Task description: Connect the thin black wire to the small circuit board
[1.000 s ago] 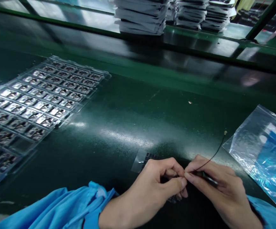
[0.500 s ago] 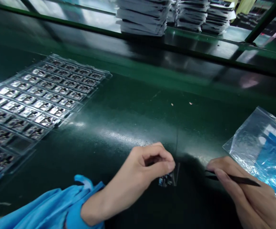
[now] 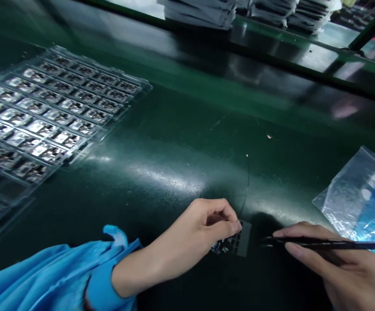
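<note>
Both hands flank the small part (image 3: 222,247) — your left hand (image 3: 196,231) is nearer, fingers together against it; your right hand (image 3: 345,268) clamps tweezers (image 3: 323,243), tips pointing at it, just apart.

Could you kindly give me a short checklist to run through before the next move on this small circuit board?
1. Black tweezers held in the right hand: ok.
2. Tweezer tips apart from the board: ok.
3. Small circuit board touched by the left hand: ok.
4. Thin black cable joined to the board: cannot tell, the left hand hides that spot.
5. Translucent film at the board's edge stuck down: cannot tell.
6. Clear plastic tray of circuit modules away from both hands: ok.
</note>
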`<state>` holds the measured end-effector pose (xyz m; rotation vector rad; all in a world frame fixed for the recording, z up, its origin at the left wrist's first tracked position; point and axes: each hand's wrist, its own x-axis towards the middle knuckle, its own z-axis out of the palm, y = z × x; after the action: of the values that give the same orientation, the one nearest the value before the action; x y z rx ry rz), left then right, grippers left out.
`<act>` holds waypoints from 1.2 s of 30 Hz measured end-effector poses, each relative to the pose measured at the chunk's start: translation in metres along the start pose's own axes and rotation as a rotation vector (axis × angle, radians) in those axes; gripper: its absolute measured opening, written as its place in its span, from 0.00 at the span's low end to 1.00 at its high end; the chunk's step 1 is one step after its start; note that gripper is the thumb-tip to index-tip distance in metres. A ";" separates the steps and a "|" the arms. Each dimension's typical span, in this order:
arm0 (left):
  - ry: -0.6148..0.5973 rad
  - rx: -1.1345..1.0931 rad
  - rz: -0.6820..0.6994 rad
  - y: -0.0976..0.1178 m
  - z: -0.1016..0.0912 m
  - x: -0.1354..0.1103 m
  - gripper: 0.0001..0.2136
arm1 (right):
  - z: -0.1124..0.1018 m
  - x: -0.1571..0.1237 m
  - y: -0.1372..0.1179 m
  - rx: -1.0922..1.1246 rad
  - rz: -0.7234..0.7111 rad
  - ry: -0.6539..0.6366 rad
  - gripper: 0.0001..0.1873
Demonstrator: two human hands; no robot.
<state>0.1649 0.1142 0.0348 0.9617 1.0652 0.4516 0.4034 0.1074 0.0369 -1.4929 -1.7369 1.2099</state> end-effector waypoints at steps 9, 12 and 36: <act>0.140 0.188 0.050 -0.010 -0.004 -0.019 0.11 | 0.027 0.010 -0.018 0.215 0.197 -0.110 0.03; 0.176 0.226 0.044 -0.012 -0.005 -0.020 0.11 | 0.026 0.011 -0.018 0.200 0.172 -0.137 0.04; 0.084 0.050 0.092 -0.005 0.020 -0.006 0.09 | 0.012 -0.010 -0.001 0.187 0.157 0.133 0.04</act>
<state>0.1796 0.0984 0.0364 1.0469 1.1155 0.5470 0.3949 0.0943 0.0337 -1.5812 -1.4012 1.2817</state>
